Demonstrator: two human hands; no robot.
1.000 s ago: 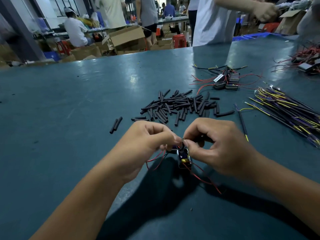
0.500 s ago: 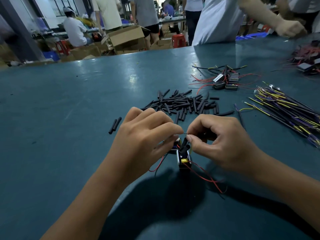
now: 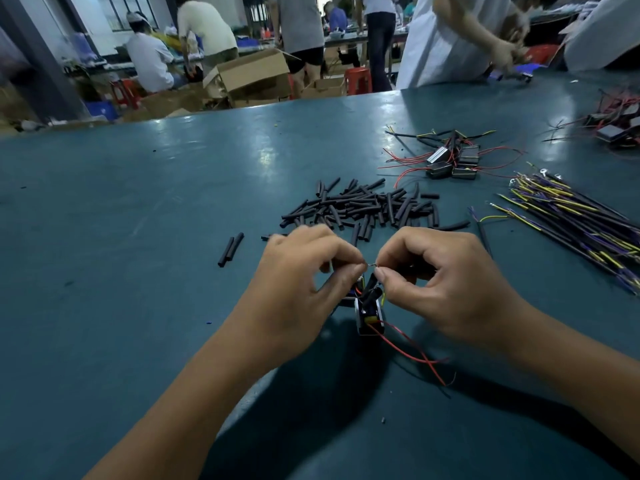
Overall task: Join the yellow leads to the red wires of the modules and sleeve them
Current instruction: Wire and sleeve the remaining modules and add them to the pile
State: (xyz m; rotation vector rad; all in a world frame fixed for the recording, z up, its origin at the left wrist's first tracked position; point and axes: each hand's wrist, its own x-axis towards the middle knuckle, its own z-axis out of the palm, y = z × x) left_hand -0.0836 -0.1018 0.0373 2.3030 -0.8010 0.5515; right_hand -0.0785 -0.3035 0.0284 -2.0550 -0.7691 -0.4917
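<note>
Both hands met fingertip to fingertip above the tabletop: the left hand pinched one fine wire end between thumb and forefinger, and the right hand pinched the other, the grip of each closed on the thin bare joint bridging the gap between them. Just below that joint hung a small black module, with black sleeves standing up from it and its red wires trailing toward the right forearm across the tabletop. Beyond the hands lay a loose heap of black sleeve pieces, with two strays off to the left. Farther back and to the right sat a cluster of modules with red wires spread out, and at the right edge a fanned bundle of yellow leads. An open cardboard box stood on the floor past the tabletop's far edge; its contents could not be seen.
</note>
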